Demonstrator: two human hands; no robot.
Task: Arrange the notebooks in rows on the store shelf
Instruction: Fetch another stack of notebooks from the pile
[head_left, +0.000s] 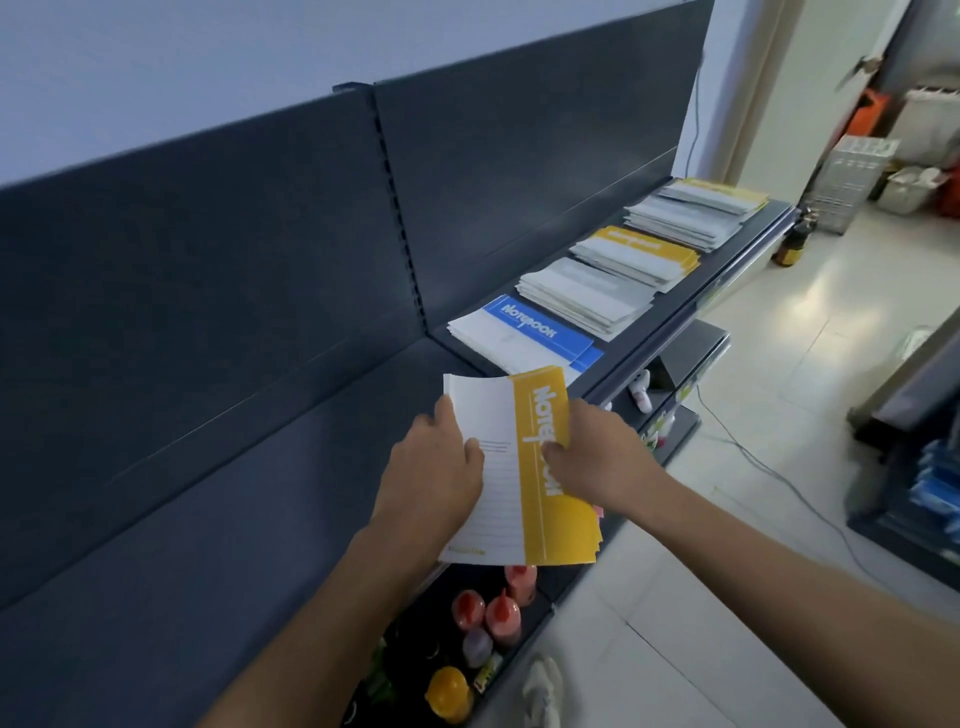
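Head view: both hands grip yellow notebook stack (524, 467) above shelf (311, 441) front edge; left hand (434, 467) at white side, right hand (592, 457) at yellow band. Blue notebook pile (524, 332) lies just beyond on shelf.

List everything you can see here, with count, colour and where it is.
Shelf: one, dark grey, along the wall.
Notebook piles: four, blue, grey-white and yellow tops, in a row on the shelf.
Held notebooks: one bundle, yellow and white, over the shelf's front edge.
Bottles: several, red and yellow caps, below the shelf.
Brown bottle: one, floor by the shelf's far end.
Left hand: grips the bundle's white side.
Right hand: grips its yellow side.
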